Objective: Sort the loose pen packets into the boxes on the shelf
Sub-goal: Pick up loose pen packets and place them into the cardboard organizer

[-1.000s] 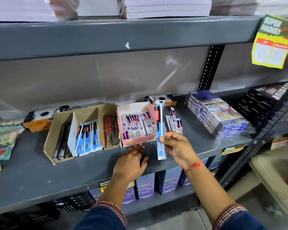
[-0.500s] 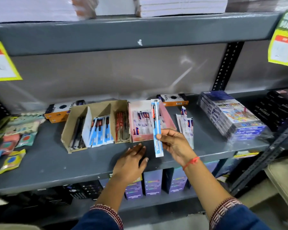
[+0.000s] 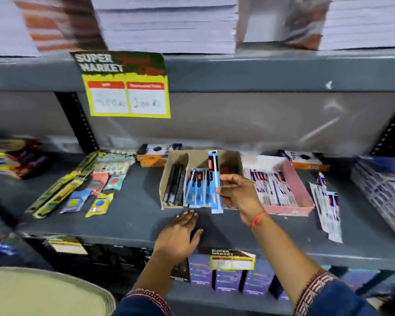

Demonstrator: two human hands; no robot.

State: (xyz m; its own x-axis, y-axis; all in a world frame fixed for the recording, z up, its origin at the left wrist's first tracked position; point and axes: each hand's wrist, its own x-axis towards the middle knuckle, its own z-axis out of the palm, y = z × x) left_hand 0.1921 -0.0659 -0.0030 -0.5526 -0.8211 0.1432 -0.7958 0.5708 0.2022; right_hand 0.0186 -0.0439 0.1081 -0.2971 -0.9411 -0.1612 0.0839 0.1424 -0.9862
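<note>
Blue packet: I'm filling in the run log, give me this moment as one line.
right hand: holds blue packet upright over brown box | left hand: flat on shelf, empty | packet not yet released

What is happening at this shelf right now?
A person is sorting pen packets on a grey metal shelf. The right hand holds a long blue-and-white pen packet upright over the brown cardboard box, beside similar blue packets. The left hand lies flat on the shelf, empty.
</note>
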